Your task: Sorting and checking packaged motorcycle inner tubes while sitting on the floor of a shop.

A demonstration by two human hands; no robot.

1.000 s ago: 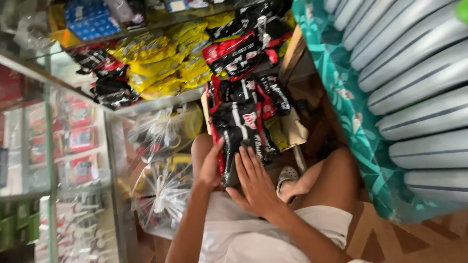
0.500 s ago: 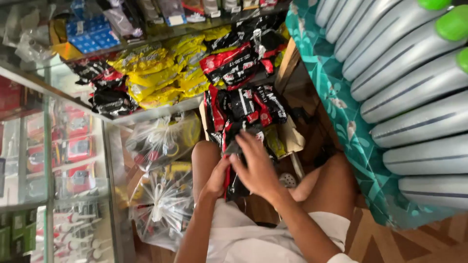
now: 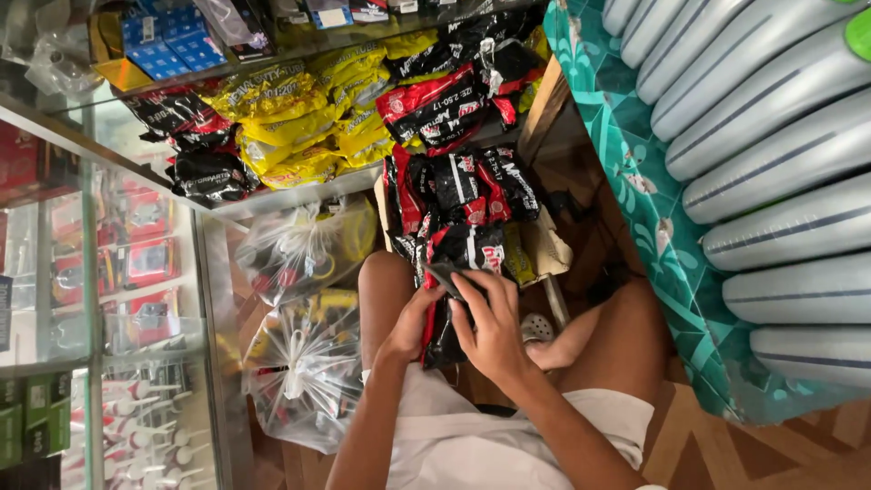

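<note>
Both hands clamp one glossy black-and-red plastic packet [image 3: 446, 313] between the knees, right hand [image 3: 494, 331] closed over its upper side, left hand [image 3: 413, 322] gripping its left edge, long axis pointing away toward the cardboard box [image 3: 544, 245] of similar packets.

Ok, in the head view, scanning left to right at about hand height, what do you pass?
Glass display case → clear plastic bags → left hand → black-and-red packet → right hand → teal patterned cloth → grey bottles lying in a row.
</note>
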